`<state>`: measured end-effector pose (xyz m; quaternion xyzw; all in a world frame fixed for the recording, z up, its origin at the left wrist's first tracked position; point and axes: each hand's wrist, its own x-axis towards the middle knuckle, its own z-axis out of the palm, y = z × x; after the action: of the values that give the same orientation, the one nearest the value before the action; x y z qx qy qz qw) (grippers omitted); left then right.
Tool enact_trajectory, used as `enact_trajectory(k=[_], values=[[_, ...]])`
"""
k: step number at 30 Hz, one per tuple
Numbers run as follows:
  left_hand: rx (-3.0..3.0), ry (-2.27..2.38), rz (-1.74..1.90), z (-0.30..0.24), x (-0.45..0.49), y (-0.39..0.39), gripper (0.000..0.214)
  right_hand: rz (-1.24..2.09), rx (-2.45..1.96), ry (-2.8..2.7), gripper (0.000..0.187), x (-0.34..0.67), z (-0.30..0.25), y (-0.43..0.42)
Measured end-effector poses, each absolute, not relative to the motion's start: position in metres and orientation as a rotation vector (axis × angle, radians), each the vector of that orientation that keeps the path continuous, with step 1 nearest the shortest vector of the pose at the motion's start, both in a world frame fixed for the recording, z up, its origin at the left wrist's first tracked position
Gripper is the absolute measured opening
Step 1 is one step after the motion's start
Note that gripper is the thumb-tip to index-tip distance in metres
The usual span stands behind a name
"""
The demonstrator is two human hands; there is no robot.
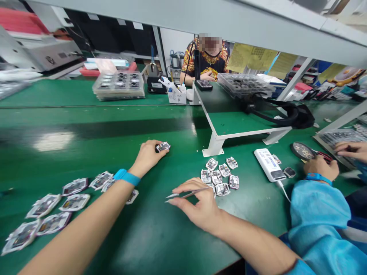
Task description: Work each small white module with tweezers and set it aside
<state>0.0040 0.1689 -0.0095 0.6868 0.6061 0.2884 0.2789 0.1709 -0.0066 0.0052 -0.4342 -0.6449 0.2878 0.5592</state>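
Observation:
My left hand (pixel 147 156) reaches forward over the green table (pixel 160 233), fingers pinched on a small white-framed part (pixel 163 146) that rests on the surface. A blue wristband (pixel 127 177) circles that wrist. My right hand (pixel 196 204) lies nearer to me, holding metal tweezers (pixel 183 194) whose tips point left. Just beyond the right hand lies a cluster of several similar small parts (pixel 219 176). More of these parts, in white wrappers (pixel 51 208), are spread out at the left, beside my left forearm.
A raised white-framed shelf (pixel 229 122) stands ahead with a black band on it. A white power bank (pixel 268 165) lies right of the cluster. A co-worker's hands (pixel 321 168) in blue sleeves work at the right. Another person sits opposite behind stacked trays (pixel 119 86).

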Motion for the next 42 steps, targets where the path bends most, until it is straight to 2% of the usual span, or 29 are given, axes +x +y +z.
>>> enact_trajectory(k=[4,7,10,14,28,37,42], values=[[1.68,1.404,0.807,0.004,0.007,0.127,0.051,0.714,-0.992,-1.357,0.005,0.174,0.007,-0.005],[1.547,1.282,0.787,0.014,0.008,0.081,0.048,0.777,-1.001,-1.238,0.005,0.177,0.006,-0.003],[1.161,1.166,0.738,0.019,0.005,0.042,0.05,0.874,-1.018,-1.132,0.004,0.177,0.003,0.0],[0.932,1.074,0.753,0.016,0.002,0.013,0.052,0.942,-1.055,-1.093,0.004,0.174,-0.001,0.001],[0.985,1.066,0.821,0.002,0.007,-0.001,0.049,1.034,-1.077,-1.088,0.003,0.168,-0.016,-0.001],[0.963,1.061,0.851,0.0,0.007,-0.001,0.046,0.803,-0.953,-1.336,0.014,0.17,-0.009,-0.008],[0.907,1.086,0.875,0.005,0.008,-0.001,0.051,0.88,-1.102,-1.221,0.009,0.17,-0.012,-0.006]])
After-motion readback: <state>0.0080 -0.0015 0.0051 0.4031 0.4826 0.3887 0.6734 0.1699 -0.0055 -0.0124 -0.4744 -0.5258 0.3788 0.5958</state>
